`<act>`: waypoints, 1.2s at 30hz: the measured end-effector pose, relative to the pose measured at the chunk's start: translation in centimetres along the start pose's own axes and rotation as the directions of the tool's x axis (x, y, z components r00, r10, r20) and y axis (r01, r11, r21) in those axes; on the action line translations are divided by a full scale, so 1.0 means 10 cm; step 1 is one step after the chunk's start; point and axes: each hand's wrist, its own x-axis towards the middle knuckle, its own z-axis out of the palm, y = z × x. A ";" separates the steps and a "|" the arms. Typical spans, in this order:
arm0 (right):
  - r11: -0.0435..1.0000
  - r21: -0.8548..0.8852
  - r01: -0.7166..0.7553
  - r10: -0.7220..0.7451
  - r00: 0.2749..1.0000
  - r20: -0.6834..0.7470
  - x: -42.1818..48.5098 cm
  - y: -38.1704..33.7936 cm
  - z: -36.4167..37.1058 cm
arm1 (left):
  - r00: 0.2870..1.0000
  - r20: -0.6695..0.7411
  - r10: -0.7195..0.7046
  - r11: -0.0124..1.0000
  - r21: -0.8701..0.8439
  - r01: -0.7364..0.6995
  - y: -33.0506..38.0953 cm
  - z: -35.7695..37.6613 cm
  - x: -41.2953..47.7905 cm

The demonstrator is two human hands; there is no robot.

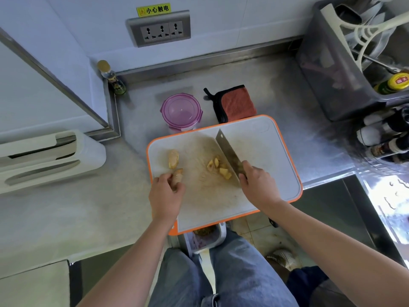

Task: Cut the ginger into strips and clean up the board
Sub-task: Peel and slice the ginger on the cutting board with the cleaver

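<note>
1. A steel bench (276,89) runs under a white wall with a triple socket (159,29). An orange-rimmed cutting board (265,129) lies on it, its near corner past the bench edge.
2. At the board's left, the left grip (166,193) curls round a ginger knob (178,173) that points away and rightward. A second ginger piece (173,159) lies just beyond, long axis near to far.
3. The right grip (259,185) is closed round the handle of the cleaver (228,151). Its blade runs far-left to near-right, with cut ginger chunks (219,167) along its left face.
4. A purple-lidded container (181,111) stands closed behind the board, contents unclear, beside a red cloth (236,103). A grey tub (327,74) at far right holds utensils.
</note>
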 end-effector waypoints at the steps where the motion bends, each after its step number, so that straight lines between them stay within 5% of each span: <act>1: 1.000 0.004 0.024 -0.024 1.000 0.014 -0.02 -0.02 0.02 | 1.000 -0.009 -0.023 0.999 -0.033 0.022 -0.02 -0.01 0.00; 5: 0.993 0.111 -0.041 0.047 0.998 -0.045 -0.01 -0.02 0.04 | 0.996 -0.037 -0.080 0.986 -0.152 0.073 -0.13 -0.07 -0.05; 8: 0.995 0.016 -0.096 0.096 0.995 -0.023 -0.04 -0.05 0.05 | 0.984 -0.096 -0.150 0.967 -0.223 0.126 -0.27 -0.11 -0.08; 17: 0.996 -0.035 0.083 -0.078 0.990 0.119 -0.20 -0.40 0.15 | 0.950 0.032 -0.309 0.877 -0.376 0.298 -0.23 -0.24 -0.13; 23: 0.996 -0.019 -0.089 0.089 0.996 -0.003 -0.20 -0.33 0.15 | 0.969 -0.073 -0.235 0.963 -0.150 0.222 -0.30 -0.36 -0.03; 27: 0.999 -0.050 -0.013 0.017 0.997 0.069 -0.32 -0.50 0.28 | 0.979 -0.078 -0.186 0.979 -0.097 0.178 -0.51 -0.39 -0.05; 36: 0.979 0.157 -0.134 0.144 0.988 -0.056 -0.20 -0.57 0.20 | 0.973 0.159 0.170 0.928 -0.358 -0.103 -0.23 -0.37 0.21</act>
